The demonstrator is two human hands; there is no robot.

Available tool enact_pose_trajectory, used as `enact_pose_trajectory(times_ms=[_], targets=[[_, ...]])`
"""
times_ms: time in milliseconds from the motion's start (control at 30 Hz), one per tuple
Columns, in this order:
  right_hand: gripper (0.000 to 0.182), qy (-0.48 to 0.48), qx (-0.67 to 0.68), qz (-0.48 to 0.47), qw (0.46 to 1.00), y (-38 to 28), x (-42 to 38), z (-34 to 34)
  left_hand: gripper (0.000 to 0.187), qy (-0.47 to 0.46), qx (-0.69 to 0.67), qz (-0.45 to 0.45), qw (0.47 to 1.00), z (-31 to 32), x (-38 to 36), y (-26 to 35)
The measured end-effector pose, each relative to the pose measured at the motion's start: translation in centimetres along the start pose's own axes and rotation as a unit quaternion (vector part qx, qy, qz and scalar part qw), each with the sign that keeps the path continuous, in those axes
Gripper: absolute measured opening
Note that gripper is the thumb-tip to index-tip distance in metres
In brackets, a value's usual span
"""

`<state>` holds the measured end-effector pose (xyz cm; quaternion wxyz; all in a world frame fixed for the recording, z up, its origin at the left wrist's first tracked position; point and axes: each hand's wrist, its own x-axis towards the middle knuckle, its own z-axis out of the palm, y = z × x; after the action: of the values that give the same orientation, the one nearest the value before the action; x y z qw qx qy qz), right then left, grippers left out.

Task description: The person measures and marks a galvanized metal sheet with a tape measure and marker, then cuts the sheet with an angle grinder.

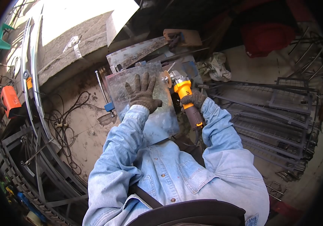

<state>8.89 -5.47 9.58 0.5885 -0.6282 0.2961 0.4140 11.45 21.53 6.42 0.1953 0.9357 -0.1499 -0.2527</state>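
Observation:
My left hand point(143, 93), in a dark knit glove, lies flat with fingers spread on a shiny metal sheet point(161, 122). My gloved right hand point(194, 98) is wrapped round the body of a yellow and black angle grinder point(184, 90). The grinder's disc point(167, 79) stands on edge right at the sheet's right side, near its upper corner. A cord runs down from the grinder's rear end toward my lap. Left of the sheet lies a bar clamp point(103, 90) with a blue jaw.
Black cables point(64, 132) lie coiled on the floor at left, near long metal rails point(37, 75) and an orange box point(11, 101). Dark metal grilles point(270, 116) are stacked at right. A crumpled plastic bag point(219, 67) and a red object point(268, 37) lie farther back.

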Motion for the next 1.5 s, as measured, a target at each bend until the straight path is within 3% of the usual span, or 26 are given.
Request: enact_pose_trajectory(times_ms=[1033, 1400, 1500], targets=[[0.041, 0.01, -0.021, -0.012, 1.0, 6.4, -2.5, 0.2, 0.116, 0.013, 0.046, -0.016, 0.999, 0.6, 0.3, 0.7], [0.045, 0.021, -0.096, -0.043, 0.994, 11.0, -2.9, -1.3, 0.116, 0.016, 0.066, -0.024, 0.997, 0.5, 0.4, 1.0], [0.045, 0.108, -0.176, -0.117, 0.971, 12.0, -1.3, -1.1, 0.116, 0.077, 0.066, 0.015, 0.995, 1.7, 0.3, 0.3]])
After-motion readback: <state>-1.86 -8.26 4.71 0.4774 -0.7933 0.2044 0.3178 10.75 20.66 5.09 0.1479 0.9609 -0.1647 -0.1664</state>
